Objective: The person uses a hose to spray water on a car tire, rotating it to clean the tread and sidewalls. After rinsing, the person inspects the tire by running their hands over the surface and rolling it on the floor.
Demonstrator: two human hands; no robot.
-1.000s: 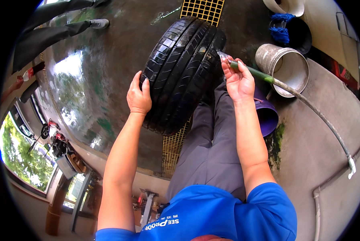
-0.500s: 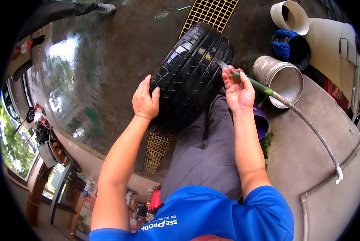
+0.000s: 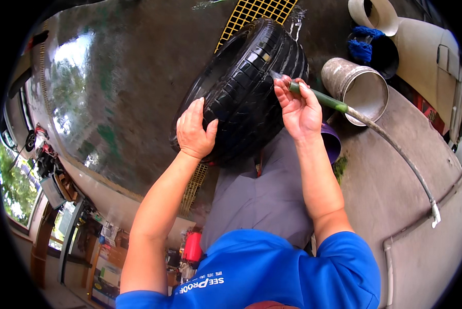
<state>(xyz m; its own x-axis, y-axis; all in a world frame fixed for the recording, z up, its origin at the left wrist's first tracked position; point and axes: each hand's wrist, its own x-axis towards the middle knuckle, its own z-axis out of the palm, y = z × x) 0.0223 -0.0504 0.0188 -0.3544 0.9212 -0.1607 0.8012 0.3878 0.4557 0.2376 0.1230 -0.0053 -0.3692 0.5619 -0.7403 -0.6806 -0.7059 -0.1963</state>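
Observation:
A wet black car tire (image 3: 241, 92) stands tilted in front of my legs, its tread toward me and its hollow inside showing on the left. My left hand (image 3: 196, 130) lies against the tire's left edge, fingers stretched and thumb apart on the tread. In my right hand (image 3: 299, 105) is the green end of a water hose (image 3: 321, 98), pinched between thumb and fingers just right of the tread. Water sprays from the hose end onto the tire and splashes past its far side.
Yellow floor grating (image 3: 256, 14) runs beneath the tire across the wet dark floor. On the right lie a dirty white bucket (image 3: 359, 95), a black bucket with a blue cloth (image 3: 367, 46) and a purple bucket (image 3: 331, 143). A pipe (image 3: 388, 268) follows the pale wall at right.
The tire has leaned toward the right, so its hollow inside now shows. My left hand has shifted slightly right and down with it; the hose end has moved a little left and up.

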